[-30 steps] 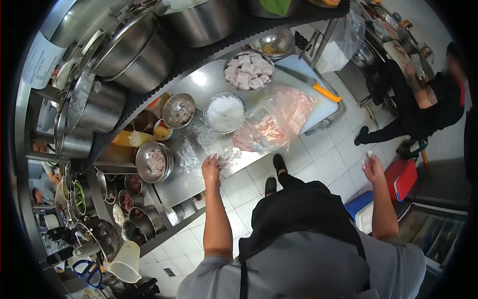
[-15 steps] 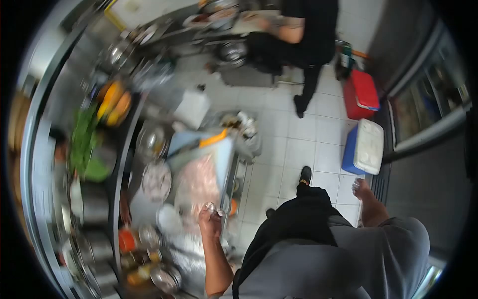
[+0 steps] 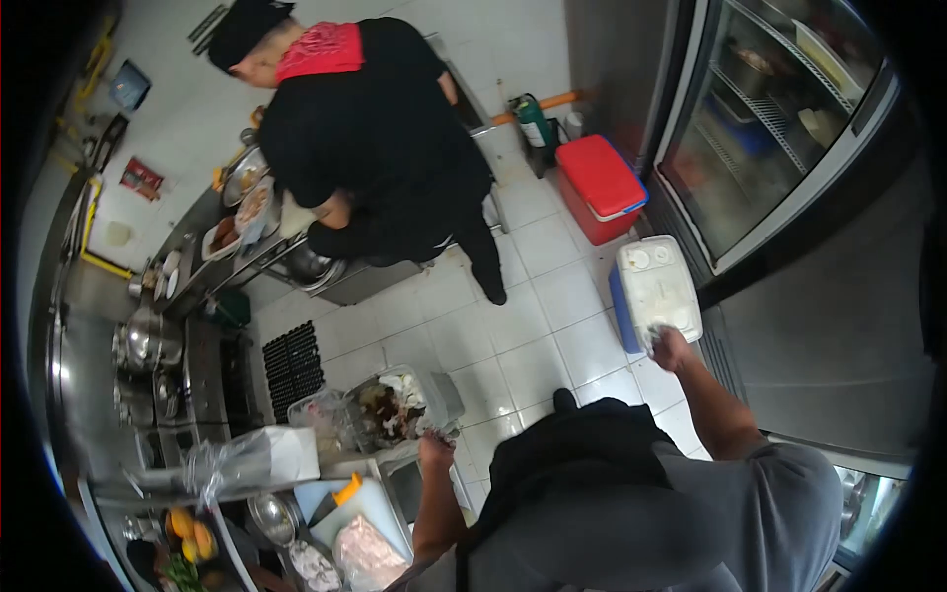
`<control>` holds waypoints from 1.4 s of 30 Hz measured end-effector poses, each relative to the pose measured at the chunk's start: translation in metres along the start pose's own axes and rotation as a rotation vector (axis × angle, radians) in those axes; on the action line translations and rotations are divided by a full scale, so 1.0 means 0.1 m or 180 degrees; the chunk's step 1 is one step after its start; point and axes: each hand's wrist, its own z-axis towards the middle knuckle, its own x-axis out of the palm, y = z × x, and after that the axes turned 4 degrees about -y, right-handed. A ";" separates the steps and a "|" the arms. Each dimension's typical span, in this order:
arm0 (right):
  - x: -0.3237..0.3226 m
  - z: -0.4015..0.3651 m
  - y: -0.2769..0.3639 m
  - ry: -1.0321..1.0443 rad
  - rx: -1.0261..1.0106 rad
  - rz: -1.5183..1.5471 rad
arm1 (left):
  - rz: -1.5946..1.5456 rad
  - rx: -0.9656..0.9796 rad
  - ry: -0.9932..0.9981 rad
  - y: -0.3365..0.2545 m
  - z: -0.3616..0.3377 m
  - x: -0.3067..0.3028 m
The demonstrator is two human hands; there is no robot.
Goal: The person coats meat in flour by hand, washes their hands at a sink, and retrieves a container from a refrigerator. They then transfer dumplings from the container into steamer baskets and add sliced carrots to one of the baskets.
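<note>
Left hand (image 3: pixel 437 450) near scrap bin (image 3: pixel 450 397), seven o'clock in view; right hand (image 3: pixel 673 348) by cooler (image 3: pixel 659 288), three o'clock. Fingers too blurred (cannot tell grip). Cooler probably stiff, bulky; best held at both ends.

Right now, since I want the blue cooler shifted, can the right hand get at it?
Probably yes: the right hand appears at the near end of the blue cooler, with nothing visible between them, though contact is unclear.

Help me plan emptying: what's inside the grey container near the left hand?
The grey container holds jumbled white and brown pieces, unidentifiable here; anything beneath them is covered.
</note>
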 end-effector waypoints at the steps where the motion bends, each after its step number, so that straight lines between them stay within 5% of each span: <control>1: 0.07 0.25 0.18 0.0177 -0.0203 0.0079 | -0.0093 -0.0079 0.0083 -0.02 0.06 0.13; 4: 0.80 0.53 1.08 0.0605 -0.0412 0.0222 | 0.0052 -0.0061 0.0632 -0.08 0.31 0.67; 8: 1.58 1.10 2.09 0.0611 -0.0702 0.0268 | 0.0612 0.0167 0.1117 -0.52 0.08 2.15; 12: 1.79 1.65 2.66 0.0736 -0.0665 0.0255 | 0.0811 0.0285 0.2071 -0.88 -0.04 3.98; 16: 1.78 1.86 2.99 0.0113 -0.0359 0.0926 | 0.1044 0.0281 0.2721 -1.00 0.13 5.84; 18: 1.64 2.07 3.15 0.0442 -0.0378 0.0947 | 0.1032 0.0306 0.3027 -1.03 0.28 6.68; 22: 2.11 2.18 3.69 0.0105 -0.0557 0.1251 | 0.0925 0.0430 0.2965 -1.32 0.13 8.04; 23: 2.17 2.35 3.85 0.0722 -0.0789 0.0961 | 0.0902 0.0459 0.2988 -1.38 0.18 8.26; 26: 2.82 3.02 4.49 0.0938 -0.0406 0.0734 | 0.0740 0.0420 0.2578 -1.50 0.52 8.69; 27: 3.09 3.35 4.68 0.1478 -0.0396 0.0658 | 0.0738 0.0526 0.2453 -1.59 0.54 8.72; 28: 3.51 3.51 4.88 0.1355 -0.0351 0.0434 | 0.0758 0.0450 0.2359 -1.60 0.67 8.68; 32: 5.36 4.14 5.44 0.2614 -0.0042 -0.0043 | 0.0815 0.0469 0.1798 -1.87 1.01 8.76; 34: 6.27 4.56 5.47 0.3358 0.0286 0.0023 | 0.0865 0.0618 0.1423 -1.99 1.10 8.80; 42: 9.13 5.12 4.90 0.3371 0.0481 -0.0548 | 0.2362 0.2052 0.0195 -2.40 1.66 8.85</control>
